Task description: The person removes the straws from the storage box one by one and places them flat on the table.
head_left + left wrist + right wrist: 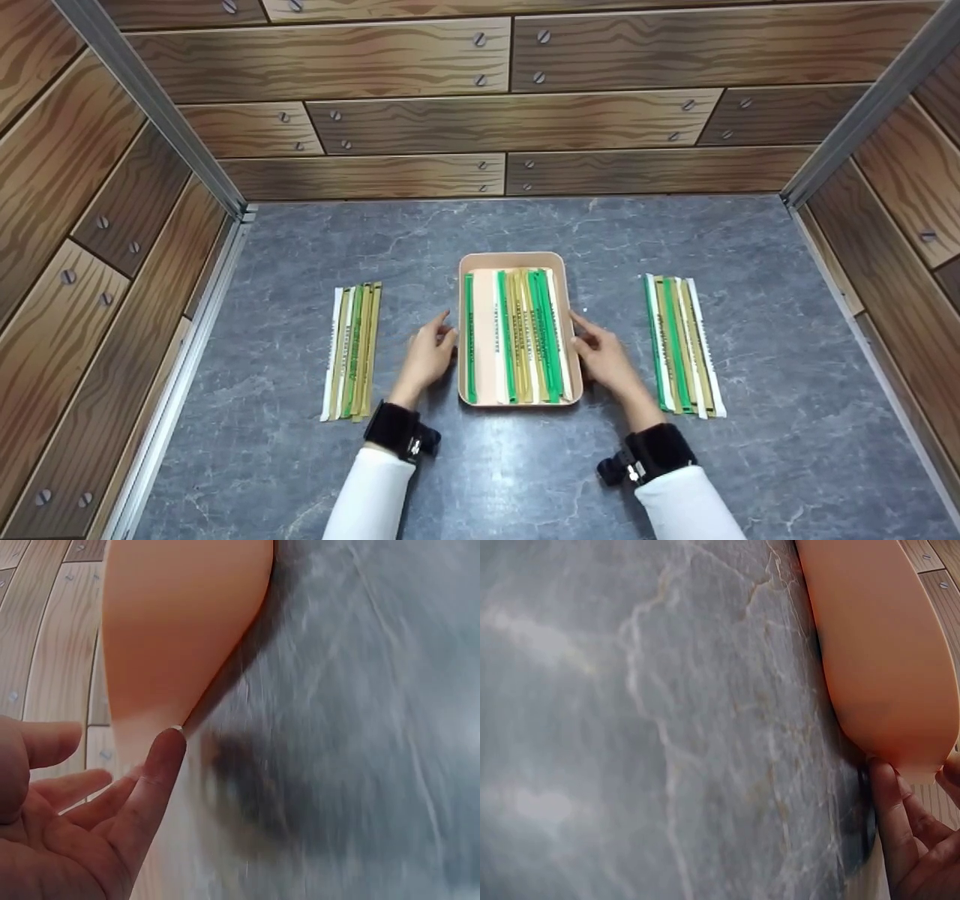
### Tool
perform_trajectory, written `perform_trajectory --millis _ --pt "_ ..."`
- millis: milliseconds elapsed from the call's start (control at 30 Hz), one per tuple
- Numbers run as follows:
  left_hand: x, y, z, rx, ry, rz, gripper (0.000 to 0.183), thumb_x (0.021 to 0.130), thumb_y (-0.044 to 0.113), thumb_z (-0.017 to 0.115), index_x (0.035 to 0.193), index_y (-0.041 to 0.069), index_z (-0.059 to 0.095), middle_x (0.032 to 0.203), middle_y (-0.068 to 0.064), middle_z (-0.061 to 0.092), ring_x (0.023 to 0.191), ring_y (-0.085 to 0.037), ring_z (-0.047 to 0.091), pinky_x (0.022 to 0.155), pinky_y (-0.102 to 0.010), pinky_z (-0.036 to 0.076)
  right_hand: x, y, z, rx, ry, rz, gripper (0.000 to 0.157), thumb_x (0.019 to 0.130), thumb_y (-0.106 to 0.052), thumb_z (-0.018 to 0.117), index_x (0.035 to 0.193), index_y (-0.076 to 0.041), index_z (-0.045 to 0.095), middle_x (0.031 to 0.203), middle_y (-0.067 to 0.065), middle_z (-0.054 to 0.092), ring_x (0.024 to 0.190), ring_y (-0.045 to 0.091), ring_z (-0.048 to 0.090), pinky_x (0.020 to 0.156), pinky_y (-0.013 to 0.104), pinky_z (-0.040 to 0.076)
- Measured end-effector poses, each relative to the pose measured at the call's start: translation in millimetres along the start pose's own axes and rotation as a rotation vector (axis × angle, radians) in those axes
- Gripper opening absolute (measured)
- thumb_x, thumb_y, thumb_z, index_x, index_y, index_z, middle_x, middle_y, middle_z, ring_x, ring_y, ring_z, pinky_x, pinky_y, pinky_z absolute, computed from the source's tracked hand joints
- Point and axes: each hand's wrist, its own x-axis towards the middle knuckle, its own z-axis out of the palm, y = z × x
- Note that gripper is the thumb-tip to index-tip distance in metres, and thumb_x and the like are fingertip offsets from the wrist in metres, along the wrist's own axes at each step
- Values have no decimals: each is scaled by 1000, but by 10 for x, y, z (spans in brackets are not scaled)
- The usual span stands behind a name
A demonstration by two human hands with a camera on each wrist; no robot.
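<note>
A shallow peach-coloured tray lies in the middle of the table. Inside it, one long green wrapped stick is by the left wall, and several green, white and gold wrapped sticks lie side by side to the right. My left hand is at the tray's left side, its fingers loosely extended; in the left wrist view a fingertip meets the tray's lower edge. At the right side, my right hand touches the tray wall with its fingertips. Neither hand holds a stick.
A row of several white, gold and green wrapped sticks lies left of the tray. Another such row lies to the right. Wood-patterned panels enclose the grey marbled table at the back and both sides.
</note>
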Motion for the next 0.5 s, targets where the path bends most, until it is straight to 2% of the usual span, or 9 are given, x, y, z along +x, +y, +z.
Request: perform_trajectory --millis 200,333,500 --pt "74 16 95 -41 2 9 47 101 10 51 147 3 43 118 -20 65 103 -29 65 86 -41 53 4 -13 -2 -17 -6 -3 50 95 -3 60 144 -9 49 100 21 67 87 29 63 78 37 53" --pt "96 11 124 -26 13 18 47 99 5 51 146 9 48 115 -18 66 98 -27 66 83 -40 54 1 -15 -4 -9 -8 -1 50 96 -4 59 144 -9 49 99 20 67 86 27 63 76 36 52" --pt "107 -17 145 -35 24 31 47 97 3 54 144 9 50 111 -18 69 98 -27 67 85 -40 54 2 -9 2 -28 0 -17 49 96 -2 58 144 -7 49 95 19 68 84 28 63 77 38 51"
